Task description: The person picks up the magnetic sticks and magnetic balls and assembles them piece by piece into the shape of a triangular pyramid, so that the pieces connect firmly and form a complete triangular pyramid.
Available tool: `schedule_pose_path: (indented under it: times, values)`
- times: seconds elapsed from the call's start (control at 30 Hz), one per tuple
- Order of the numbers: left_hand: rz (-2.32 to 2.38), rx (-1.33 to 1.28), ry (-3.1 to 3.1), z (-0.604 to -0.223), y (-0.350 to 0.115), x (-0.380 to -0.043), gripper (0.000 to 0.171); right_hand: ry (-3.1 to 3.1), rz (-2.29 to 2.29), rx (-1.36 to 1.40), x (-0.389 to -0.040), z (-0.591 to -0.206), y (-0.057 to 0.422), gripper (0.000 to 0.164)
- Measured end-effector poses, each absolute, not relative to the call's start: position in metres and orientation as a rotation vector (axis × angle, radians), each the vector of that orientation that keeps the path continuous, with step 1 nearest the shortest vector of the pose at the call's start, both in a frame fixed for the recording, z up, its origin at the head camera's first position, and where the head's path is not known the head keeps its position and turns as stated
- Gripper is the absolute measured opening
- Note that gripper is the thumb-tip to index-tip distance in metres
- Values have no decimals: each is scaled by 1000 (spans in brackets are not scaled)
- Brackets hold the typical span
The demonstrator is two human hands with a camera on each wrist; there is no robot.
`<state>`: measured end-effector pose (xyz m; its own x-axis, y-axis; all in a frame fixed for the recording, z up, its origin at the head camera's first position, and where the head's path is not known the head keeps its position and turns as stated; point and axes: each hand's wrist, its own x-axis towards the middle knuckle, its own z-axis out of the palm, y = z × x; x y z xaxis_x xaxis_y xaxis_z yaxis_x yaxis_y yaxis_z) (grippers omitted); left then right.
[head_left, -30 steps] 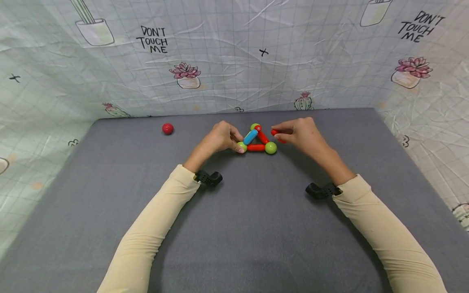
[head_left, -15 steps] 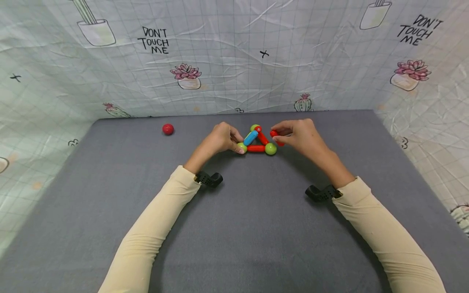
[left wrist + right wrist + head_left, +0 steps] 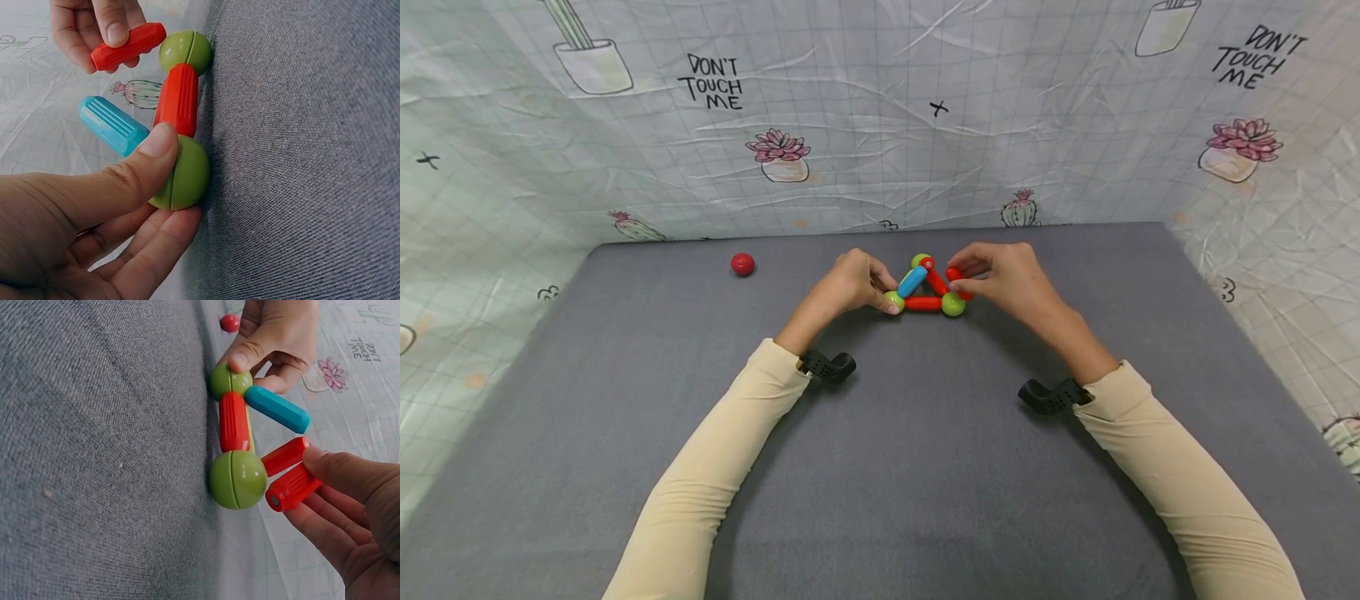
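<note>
A small magnetic building frame of green balls and ridged rods stands on the grey table. My left hand (image 3: 859,283) pinches the left green ball (image 3: 190,172) between thumb and fingers. From that ball a blue rod (image 3: 278,409) slants upward, and a red rod (image 3: 234,422) joins it to the right green ball (image 3: 237,480). A further red rod (image 3: 937,282) slants up towards the back green ball (image 3: 919,260). My right hand (image 3: 1003,275) pinches a loose red magnetic rod (image 3: 292,489), its grey-tipped end close beside the right green ball; whether they touch I cannot tell.
A red ball (image 3: 742,265) lies by itself at the far left of the grey table (image 3: 880,467). Behind the table's back edge hangs a white patterned cloth (image 3: 865,125). Black wrist straps (image 3: 827,367) sit on both wrists.
My right hand has moved a little left with its red rod, bringing it close to the right green ball. The left hand and the frame stay in place.
</note>
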<state>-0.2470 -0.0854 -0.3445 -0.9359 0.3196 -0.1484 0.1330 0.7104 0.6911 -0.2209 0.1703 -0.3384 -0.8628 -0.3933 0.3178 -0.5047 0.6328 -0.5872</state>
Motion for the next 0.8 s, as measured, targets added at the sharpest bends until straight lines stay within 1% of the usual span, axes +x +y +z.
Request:
schedule_pose_path:
  times: [0.8]
  values:
    - [1002,374,2688,-342,-84,-248,32,-2674,1032,749,-225,-340,154,27]
